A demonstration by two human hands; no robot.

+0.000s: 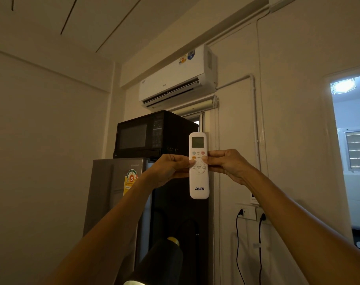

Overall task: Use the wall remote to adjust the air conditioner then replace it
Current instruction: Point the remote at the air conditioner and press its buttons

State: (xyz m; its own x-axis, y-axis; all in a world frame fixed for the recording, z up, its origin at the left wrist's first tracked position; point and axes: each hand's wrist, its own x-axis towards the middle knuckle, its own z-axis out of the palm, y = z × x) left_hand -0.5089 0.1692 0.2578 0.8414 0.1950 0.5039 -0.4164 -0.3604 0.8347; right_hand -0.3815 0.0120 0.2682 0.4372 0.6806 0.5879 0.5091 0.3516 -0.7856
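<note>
A white AUX remote [199,182] is held upright in front of me, its small screen at the top. My left hand [168,169] grips its left edge with the thumb on the lower-left buttons. My right hand [226,163] grips its right edge with the thumb over the right-hand buttons. The white air conditioner [175,79] hangs high on the wall above, its louvre open. A small white holder on the wall [253,197] shows just behind my right forearm.
A black microwave [152,134] sits on a grey fridge [113,194] straight ahead. Two black plugs and cords hang from wall sockets [247,212] at lower right. A doorway [354,151] opens to a bright room on the right. A dark cylindrical object [160,262] is below.
</note>
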